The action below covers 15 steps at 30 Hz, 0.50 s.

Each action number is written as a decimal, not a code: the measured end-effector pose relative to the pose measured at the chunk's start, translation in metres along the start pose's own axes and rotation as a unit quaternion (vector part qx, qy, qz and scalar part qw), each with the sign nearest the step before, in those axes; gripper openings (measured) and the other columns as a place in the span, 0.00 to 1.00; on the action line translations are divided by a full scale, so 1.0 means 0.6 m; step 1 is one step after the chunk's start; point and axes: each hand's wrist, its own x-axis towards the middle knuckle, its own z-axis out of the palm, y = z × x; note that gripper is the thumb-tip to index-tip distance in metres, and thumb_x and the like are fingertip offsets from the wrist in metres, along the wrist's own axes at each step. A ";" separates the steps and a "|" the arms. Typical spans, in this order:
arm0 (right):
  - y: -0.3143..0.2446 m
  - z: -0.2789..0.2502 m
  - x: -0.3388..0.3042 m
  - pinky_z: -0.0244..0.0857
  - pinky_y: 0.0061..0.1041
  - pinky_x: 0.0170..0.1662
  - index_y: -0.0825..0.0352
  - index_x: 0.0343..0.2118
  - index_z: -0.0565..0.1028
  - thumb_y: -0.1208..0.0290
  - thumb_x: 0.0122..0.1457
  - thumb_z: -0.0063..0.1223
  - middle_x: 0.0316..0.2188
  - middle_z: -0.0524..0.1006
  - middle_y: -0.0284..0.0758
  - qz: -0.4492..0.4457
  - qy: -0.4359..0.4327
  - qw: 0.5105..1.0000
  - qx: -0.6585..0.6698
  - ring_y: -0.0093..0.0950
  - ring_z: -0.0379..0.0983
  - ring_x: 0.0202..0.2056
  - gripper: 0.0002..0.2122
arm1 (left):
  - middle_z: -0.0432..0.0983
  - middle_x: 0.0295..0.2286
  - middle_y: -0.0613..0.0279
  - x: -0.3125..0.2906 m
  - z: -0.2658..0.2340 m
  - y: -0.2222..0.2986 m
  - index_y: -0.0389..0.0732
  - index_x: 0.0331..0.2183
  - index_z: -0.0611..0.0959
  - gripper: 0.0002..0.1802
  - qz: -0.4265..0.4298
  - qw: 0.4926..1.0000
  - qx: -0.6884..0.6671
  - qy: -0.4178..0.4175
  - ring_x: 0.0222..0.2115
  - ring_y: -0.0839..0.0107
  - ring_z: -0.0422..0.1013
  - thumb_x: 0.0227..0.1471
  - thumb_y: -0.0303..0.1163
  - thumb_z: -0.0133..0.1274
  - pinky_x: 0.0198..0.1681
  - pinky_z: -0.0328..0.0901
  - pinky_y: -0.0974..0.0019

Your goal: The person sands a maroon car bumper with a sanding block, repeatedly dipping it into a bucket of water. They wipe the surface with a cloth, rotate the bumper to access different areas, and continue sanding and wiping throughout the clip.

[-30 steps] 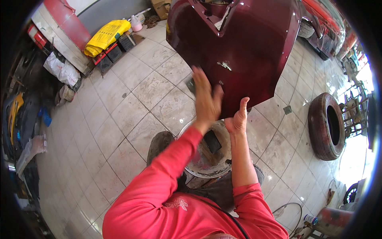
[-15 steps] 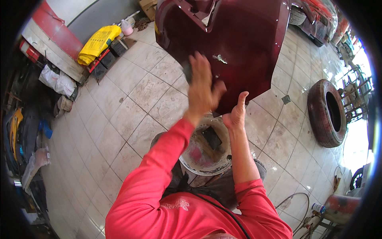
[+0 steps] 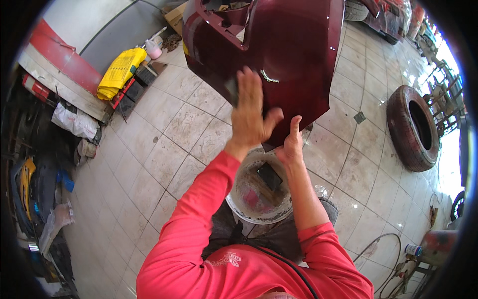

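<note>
A dark red, glossy car body panel (image 3: 294, 65) rises in front of me, with a cut-out opening near its top left. My left hand (image 3: 251, 107) lies flat against its lower left part, fingers stretched out and thumb spread. Beside those fingers shows a dark grey patch (image 3: 231, 90), blurred; I cannot tell what it is. My right hand (image 3: 291, 147) is closed on the panel's bottom corner, thumb up along the front and fingers hidden behind. A pale wet-looking streak (image 3: 269, 76) shines right of my left fingertips. Below both hands stands a white bucket (image 3: 234, 207) holding a dark block (image 3: 269, 176).
A worn tyre (image 3: 411, 128) stands on the tiled floor (image 3: 164, 134) to the right. At the far left are a yellow bag (image 3: 121, 72) and a pink bottle (image 3: 153, 49). A hose (image 3: 398, 239) curls at the lower right; a plastic-covered car (image 3: 386, 20) stands far right.
My left hand has shifted slightly toward the pale streak on the panel. My right hand keeps its hold on the corner. The whole view has turned a little.
</note>
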 end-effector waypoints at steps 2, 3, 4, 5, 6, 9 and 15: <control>-0.002 0.008 -0.013 0.57 0.47 0.73 0.66 0.73 0.59 0.27 0.56 0.60 0.70 0.66 0.37 0.008 -0.052 0.999 0.009 0.38 0.64 0.69 0.53 | 0.48 0.74 0.36 -0.042 -0.029 -0.013 0.32 0.75 0.54 0.53 0.018 0.994 -0.023 -0.104 0.75 0.36 0.44 0.67 0.58 0.53 0.76 0.49 0.47; 0.000 0.008 -0.012 0.58 0.47 0.73 0.66 0.73 0.59 0.27 0.56 0.61 0.70 0.67 0.37 0.024 -0.044 0.999 0.012 0.37 0.65 0.69 0.53 | 0.48 0.74 0.37 -0.008 -0.042 -0.036 0.33 0.75 0.55 0.50 0.037 0.996 -0.015 -0.078 0.75 0.36 0.45 0.68 0.56 0.53 0.76 0.48 0.47; 0.006 0.007 -0.007 0.58 0.47 0.73 0.66 0.73 0.59 0.28 0.56 0.61 0.70 0.67 0.37 0.038 -0.034 0.999 0.017 0.37 0.65 0.69 0.53 | 0.49 0.74 0.36 0.034 -0.044 -0.067 0.32 0.74 0.57 0.48 0.035 0.999 -0.003 -0.037 0.74 0.37 0.46 0.69 0.54 0.53 0.76 0.50 0.48; 0.017 0.003 -0.007 0.59 0.46 0.73 0.65 0.73 0.59 0.28 0.56 0.61 0.70 0.67 0.37 0.056 -0.021 0.998 0.021 0.37 0.65 0.69 0.53 | 0.51 0.73 0.35 0.081 -0.042 -0.102 0.30 0.72 0.59 0.47 -0.013 0.999 0.028 -0.013 0.74 0.37 0.48 0.70 0.57 0.48 0.73 0.55 0.49; 0.023 0.003 -0.005 0.60 0.45 0.72 0.64 0.73 0.59 0.28 0.57 0.60 0.70 0.68 0.37 0.073 -0.044 0.995 0.055 0.37 0.66 0.68 0.51 | 0.51 0.72 0.34 0.127 -0.052 -0.135 0.28 0.72 0.60 0.44 -0.077 0.997 0.012 -0.008 0.73 0.37 0.49 0.73 0.55 0.45 0.75 0.52 0.48; 0.030 -0.006 0.005 0.62 0.44 0.70 0.63 0.73 0.60 0.30 0.59 0.61 0.69 0.69 0.36 0.057 0.005 0.998 0.022 0.36 0.67 0.67 0.49 | 0.50 0.72 0.28 0.143 -0.023 -0.105 0.25 0.72 0.58 0.45 -0.164 0.985 0.043 0.038 0.74 0.34 0.45 0.73 0.53 0.46 0.76 0.49 0.46; 0.020 -0.004 -0.003 0.50 0.55 0.73 0.65 0.78 0.43 0.28 0.52 0.67 0.78 0.47 0.38 0.044 -0.067 0.997 0.013 0.40 0.44 0.76 0.64 | 0.45 0.72 0.26 -0.002 -0.023 0.045 0.24 0.73 0.53 0.56 -0.009 0.997 0.033 -0.074 0.74 0.28 0.44 0.67 0.60 0.51 0.74 0.49 0.39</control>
